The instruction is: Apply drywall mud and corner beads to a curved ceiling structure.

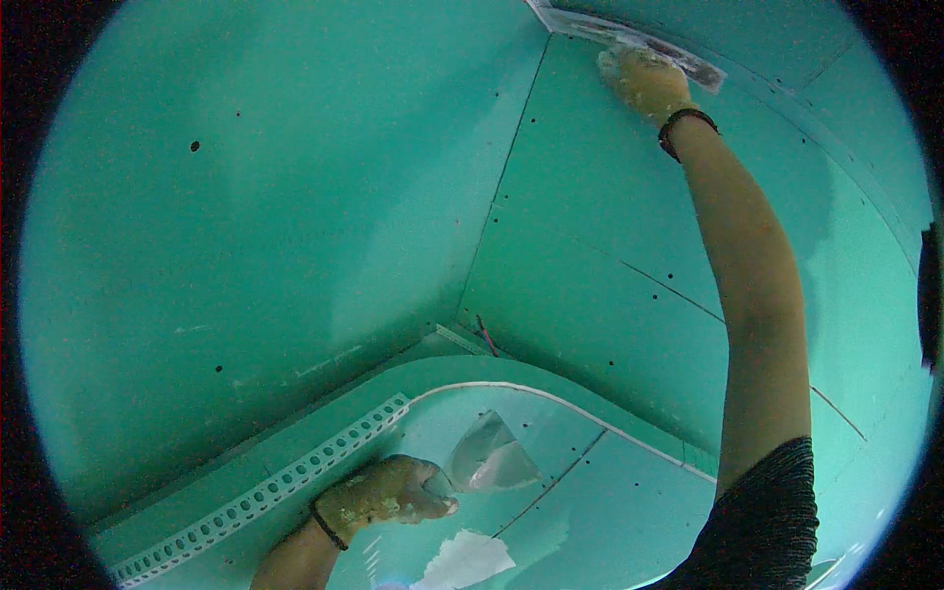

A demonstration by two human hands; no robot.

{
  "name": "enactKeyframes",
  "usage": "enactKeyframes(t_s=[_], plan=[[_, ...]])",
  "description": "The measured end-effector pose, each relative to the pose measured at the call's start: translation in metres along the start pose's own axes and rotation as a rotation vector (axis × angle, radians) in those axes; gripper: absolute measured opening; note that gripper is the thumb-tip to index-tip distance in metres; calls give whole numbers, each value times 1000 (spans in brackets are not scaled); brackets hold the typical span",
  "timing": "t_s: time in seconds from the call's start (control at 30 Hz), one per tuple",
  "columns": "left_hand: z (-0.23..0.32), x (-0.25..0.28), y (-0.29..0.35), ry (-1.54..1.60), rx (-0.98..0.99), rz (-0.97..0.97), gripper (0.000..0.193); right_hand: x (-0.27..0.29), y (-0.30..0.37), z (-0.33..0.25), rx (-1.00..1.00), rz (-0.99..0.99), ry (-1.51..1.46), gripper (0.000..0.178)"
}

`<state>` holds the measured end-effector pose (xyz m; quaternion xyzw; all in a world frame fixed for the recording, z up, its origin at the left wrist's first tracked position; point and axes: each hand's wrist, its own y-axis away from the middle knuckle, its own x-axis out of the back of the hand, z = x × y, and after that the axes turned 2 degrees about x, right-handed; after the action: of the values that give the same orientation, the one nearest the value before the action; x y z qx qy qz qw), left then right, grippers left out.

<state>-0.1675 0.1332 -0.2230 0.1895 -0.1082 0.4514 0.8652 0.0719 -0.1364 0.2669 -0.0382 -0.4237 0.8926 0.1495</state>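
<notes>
- Up at the top of the wall, the right hand (644, 81) is wrapped around a wide knife (629, 39), and the blade lies flat on the seam where the green board (295, 197) meets the top.
- Grey-white paste shows along that seam only near the blade, so I think this high line is partly filled.
- Down low, the left hand (388, 492) is closed on the handle of a small knife (489, 454). Its blade has pale paste on it and sits near a curved green ledge (551, 379).
- One white patch (462, 559) of paste lies just below that hand.
- Both hands are speckled with dried paste, and each wrist wears a dark band.
- Many seams still look bare: the corner line (501, 187), the slanted joints on the right board, and the dark screw dots.
- A white strip with holes (265, 487) runs along the ledge edge and has no paste on it yet.
- I judge the work is early, with most joints left.
</notes>
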Motion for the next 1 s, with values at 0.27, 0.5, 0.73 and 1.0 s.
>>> enactKeyframes(t_s=[0.27, 0.5, 0.73, 1.0], plan=[[-9, 3, 3, -41, -57, 42, 45, -17, -11, -27, -203, 126, -642, 45], [-2, 4, -3, -200, -90, 51, 47, -13, -5, -9, -452, 94, -755, 47], [5, 1, 3, -137, -27, 88, 43, -37, 17, 3, -109, 163, 1, 45], [11, 7, -1, -152, -80, 69, 46, 6, 94, 46, 223, 245, 196, 48]])
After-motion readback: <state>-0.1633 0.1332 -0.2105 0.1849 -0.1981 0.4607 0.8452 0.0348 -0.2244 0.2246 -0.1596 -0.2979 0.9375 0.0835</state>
